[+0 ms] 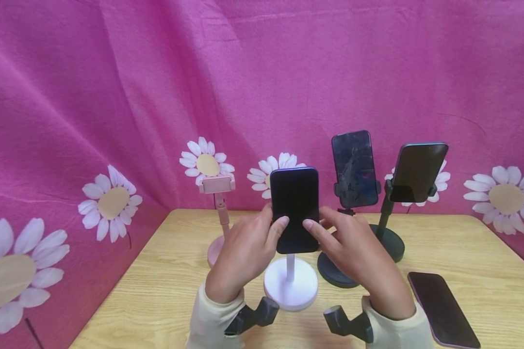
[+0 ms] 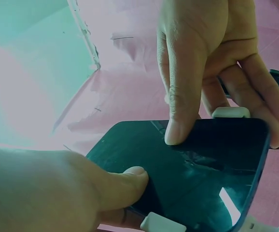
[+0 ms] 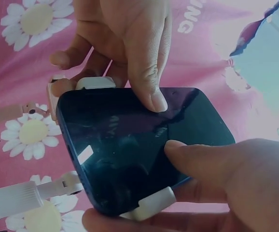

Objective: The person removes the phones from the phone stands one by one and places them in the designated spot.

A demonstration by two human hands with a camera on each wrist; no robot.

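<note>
A smartphone [image 1: 295, 194] with a dark screen stands upright at the top of a white phone stand [image 1: 290, 288]. My left hand [image 1: 248, 248] grips its left edge, the thumb lying on the glass and the fingers behind. On the opposite edge my right hand [image 1: 353, 241] holds it likewise, thumb on the screen. The left wrist view shows white clamp pads [image 2: 231, 112] of the stand against both long edges of the phone. In the right wrist view the smartphone [image 3: 130, 140] reflects a bright patch, and the fingers beneath it are partly hidden.
A pink phone stand [image 1: 218, 186] is behind my left hand. To the right, black stands hold a cracked-looking phone [image 1: 355, 167] and another phone [image 1: 419, 172]. One more phone [image 1: 444, 309] lies on the wooden table [image 1: 157, 291]. A pink flowered cloth [image 1: 262, 87] hangs behind.
</note>
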